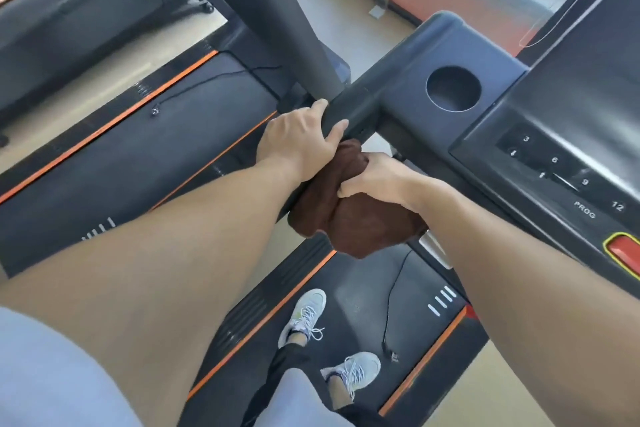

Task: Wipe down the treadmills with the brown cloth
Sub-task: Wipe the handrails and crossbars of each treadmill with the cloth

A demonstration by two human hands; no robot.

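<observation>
I stand on a black treadmill with orange trim. Its left handrail runs from the console toward me. My left hand grips that handrail, fingers curled over its top. Just below it, my right hand grips the bunched brown cloth, which is wrapped around the lower part of the same rail and hangs down beneath it. The rail under the cloth is hidden.
The console with number keys and a round cup holder lies to the right, with a red stop button at its edge. A second treadmill belt lies to the left. My white shoes stand on the belt below.
</observation>
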